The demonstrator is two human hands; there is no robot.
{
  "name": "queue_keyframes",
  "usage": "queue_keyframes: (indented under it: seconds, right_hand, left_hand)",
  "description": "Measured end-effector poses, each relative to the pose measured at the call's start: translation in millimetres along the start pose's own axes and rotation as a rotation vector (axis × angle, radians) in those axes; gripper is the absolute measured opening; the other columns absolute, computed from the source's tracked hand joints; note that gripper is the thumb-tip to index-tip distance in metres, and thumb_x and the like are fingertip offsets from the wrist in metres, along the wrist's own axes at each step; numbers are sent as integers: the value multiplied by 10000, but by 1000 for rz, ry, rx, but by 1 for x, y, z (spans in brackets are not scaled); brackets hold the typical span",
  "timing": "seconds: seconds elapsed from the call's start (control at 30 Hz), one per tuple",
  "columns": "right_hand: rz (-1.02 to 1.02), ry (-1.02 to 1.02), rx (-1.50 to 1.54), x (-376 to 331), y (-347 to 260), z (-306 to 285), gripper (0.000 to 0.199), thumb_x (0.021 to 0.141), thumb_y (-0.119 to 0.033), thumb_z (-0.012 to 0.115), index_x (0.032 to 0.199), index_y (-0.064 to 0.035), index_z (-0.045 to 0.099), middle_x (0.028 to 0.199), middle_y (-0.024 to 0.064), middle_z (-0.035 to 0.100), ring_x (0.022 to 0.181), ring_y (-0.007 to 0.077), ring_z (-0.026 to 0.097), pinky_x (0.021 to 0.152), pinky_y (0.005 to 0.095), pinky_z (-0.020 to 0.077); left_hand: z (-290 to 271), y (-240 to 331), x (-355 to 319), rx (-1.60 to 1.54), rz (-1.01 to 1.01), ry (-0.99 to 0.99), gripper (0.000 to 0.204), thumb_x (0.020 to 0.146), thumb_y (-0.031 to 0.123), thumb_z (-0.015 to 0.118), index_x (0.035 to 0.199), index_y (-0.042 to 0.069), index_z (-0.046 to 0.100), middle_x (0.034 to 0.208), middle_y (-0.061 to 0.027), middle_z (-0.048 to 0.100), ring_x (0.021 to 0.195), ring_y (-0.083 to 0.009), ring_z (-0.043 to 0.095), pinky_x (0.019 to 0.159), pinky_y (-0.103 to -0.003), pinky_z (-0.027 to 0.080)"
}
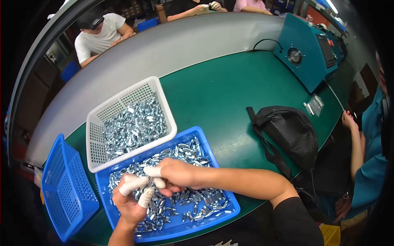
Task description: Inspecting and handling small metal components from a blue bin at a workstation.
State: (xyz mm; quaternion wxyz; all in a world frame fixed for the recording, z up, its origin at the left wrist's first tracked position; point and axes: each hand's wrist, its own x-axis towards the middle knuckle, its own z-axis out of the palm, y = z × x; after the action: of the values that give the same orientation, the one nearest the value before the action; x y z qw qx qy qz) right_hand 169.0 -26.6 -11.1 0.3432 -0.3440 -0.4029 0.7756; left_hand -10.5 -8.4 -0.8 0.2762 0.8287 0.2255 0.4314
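Observation:
My left hand (130,201) and my right hand (174,174) meet over a shallow blue tray (172,234) of small shiny metal parts (213,201). White finger cots cover several of my fingertips. The fingers of both hands are closed toward each other around a small metal part (151,179), mostly hidden between them. My right forearm comes in from the right across the tray, my left from below. Behind the tray, and touching it, stands a white perforated basket (93,143) heaped with similar metal parts (135,123).
A blue perforated basket (67,184) stands tilted at the left. On the green table (205,90) lie a black mesh bag (287,131) and a small clear plastic bag (315,105). A teal machine (301,53) stands far right. A co-worker's arm (356,143) is at the right; others sit behind the grey partition (172,49).

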Motion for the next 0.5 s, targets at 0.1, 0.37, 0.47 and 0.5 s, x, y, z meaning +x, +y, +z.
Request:
queue_keyframes:
  seconds: [0.1, 0.37, 0.47, 0.5]
  right_hand:
    - [135, 11, 75, 1, 0, -7, 527, 928, -422, 429, 561, -57, 524, 467, 70, 513, 323, 71, 353, 337, 229, 272]
    - [196, 19, -213, -7, -12, -6, 440, 916, -308, 364, 666, -29, 593, 490, 80, 544, 339, 74, 385, 345, 232, 285]
    - [246, 2, -219, -7, -14, -2, 422, 912, -298, 360, 704, -15, 594, 495, 97, 547, 335, 82, 389, 333, 228, 286]
    - [277, -5, -228, -6, -13, -3, 414, 910, -289, 365, 713, -6, 595, 494, 105, 547, 334, 87, 399, 330, 230, 292]
  left_hand:
    - [2, -7, -1, -59, -32, -14, 310, 648, -10, 741, 939, 14, 637, 723, -82, 591, 624, -164, 517, 561, -272, 399]
    - [4, -4, 5, 17, 49, -13, 347, 662, 92, 781, 987, 31, 676, 683, -20, 576, 604, -126, 503, 544, -246, 386]
    - [1, -2, 3, 18, 55, -7, 343, 662, 94, 780, 986, 38, 682, 669, -17, 567, 593, -125, 492, 538, -246, 379]
    - [0, 0, 2, 9, 39, -9, 337, 663, 106, 778, 982, 44, 687, 661, -17, 561, 585, -126, 487, 536, -249, 375]
